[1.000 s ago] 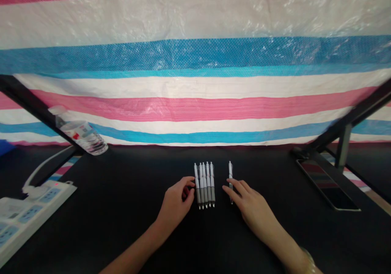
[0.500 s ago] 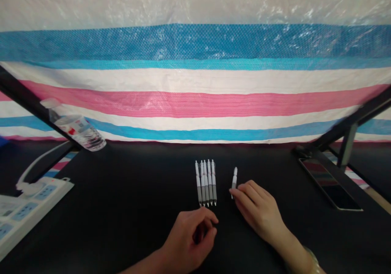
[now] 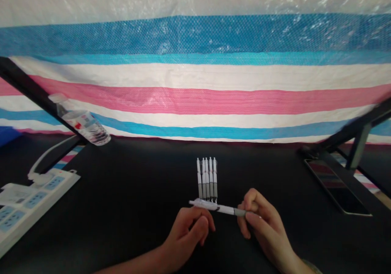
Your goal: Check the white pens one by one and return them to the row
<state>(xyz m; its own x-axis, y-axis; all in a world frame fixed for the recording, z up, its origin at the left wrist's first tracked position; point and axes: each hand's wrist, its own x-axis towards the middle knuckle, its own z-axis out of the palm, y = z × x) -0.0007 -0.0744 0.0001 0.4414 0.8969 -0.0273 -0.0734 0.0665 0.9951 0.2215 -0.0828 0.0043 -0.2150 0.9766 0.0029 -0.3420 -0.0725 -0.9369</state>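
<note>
My right hand [image 3: 264, 221] is closed on a ballpoint pen [image 3: 226, 210], pinching its grey grip end between thumb and fingers. The pen is white with a clear clip and lies nearly level in the air, its clicker end pointing left. My left hand [image 3: 191, 231] is loosely curled just below that clicker end, thumb against the bent fingers, with nothing seen in it. Whether it touches the pen I cannot tell. Behind the held pen, several matching white-and-grey pens [image 3: 207, 180] lie side by side on the black table [image 3: 137, 184], clickers pointing away; their tips are partly hidden.
A white power strip [image 3: 39, 202] with a plugged-in cable lies at the left. A water bottle [image 3: 88, 127] leans by the left black frame bar. On the right a dark phone [image 3: 337, 188] lies near another bar. A striped plastic sheet [image 3: 195, 100] hangs behind.
My right hand has lifted the single pen off the table and turned it from upright-pointing to nearly crosswise, bringing it over to my left hand. My left fingers have curled in more.
</note>
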